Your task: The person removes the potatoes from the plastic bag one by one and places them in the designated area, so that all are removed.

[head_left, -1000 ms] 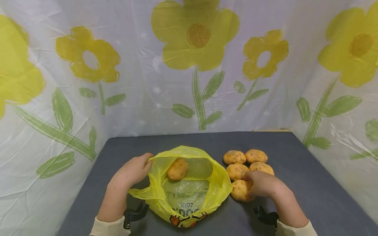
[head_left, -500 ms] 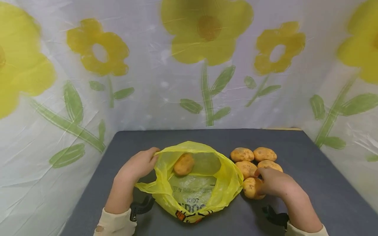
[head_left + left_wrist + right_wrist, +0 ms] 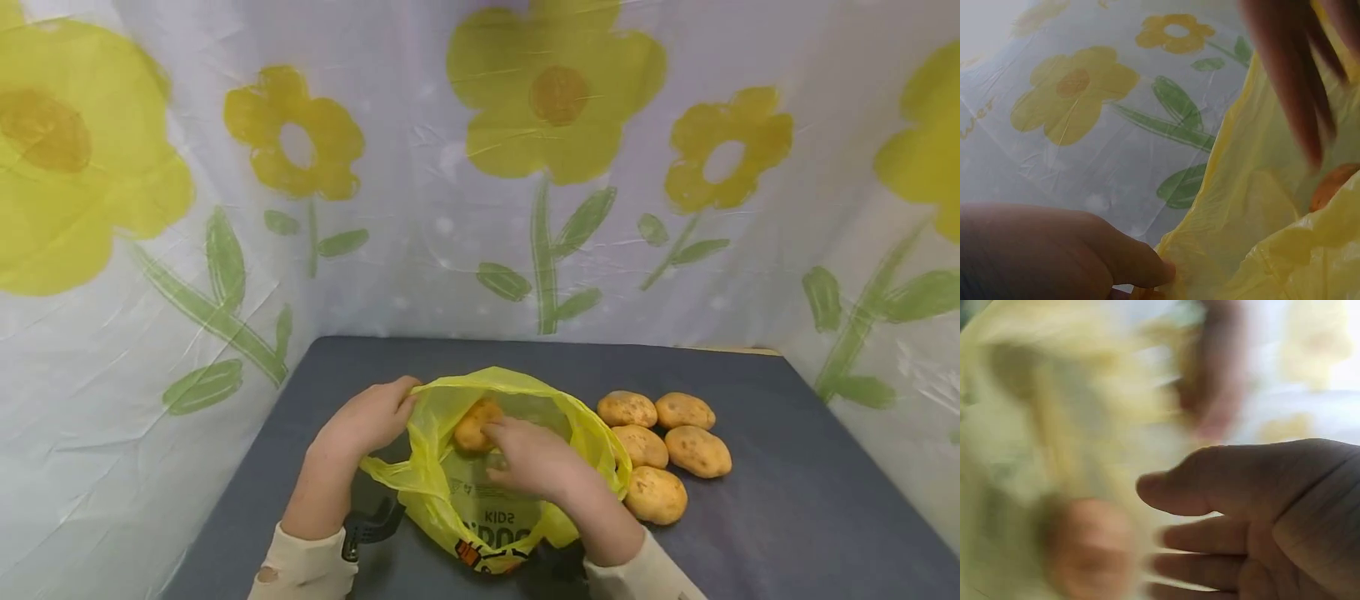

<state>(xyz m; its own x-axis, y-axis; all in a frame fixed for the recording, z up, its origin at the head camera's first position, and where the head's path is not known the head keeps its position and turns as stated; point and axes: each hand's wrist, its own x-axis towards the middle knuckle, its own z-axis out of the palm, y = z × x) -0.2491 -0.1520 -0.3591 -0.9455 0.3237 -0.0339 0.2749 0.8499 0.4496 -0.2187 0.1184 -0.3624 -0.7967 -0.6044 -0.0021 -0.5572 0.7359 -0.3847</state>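
A yellow plastic bag (image 3: 431, 500) with dark print lies on the table, its mouth wide apart. My left hand (image 3: 375, 417) pinches the bag's left rim; the left wrist view shows the thumb pressed on the film. Inside the bag's far part sits a potato (image 3: 474, 429). My right hand (image 3: 536, 458) reaches into the mouth, its fingertips overlapping that potato in the head view. The right wrist view is blurred, but there the right hand (image 3: 1229, 519) has its fingers extended with nothing in its grasp, and the potato (image 3: 1091, 550) appears apart from them.
Several potatoes (image 3: 656, 495) lie grouped on the table just right of the bag, the nearest close to its rim. The dark table (image 3: 787, 517) extends right and front. A flower-patterned sheet (image 3: 420, 250) encloses the back and sides.
My right hand has left the nearest loose potato, which stays on the table, and moved left into the bag. My left hand keeps hold of the rim. The head view has shifted slightly.
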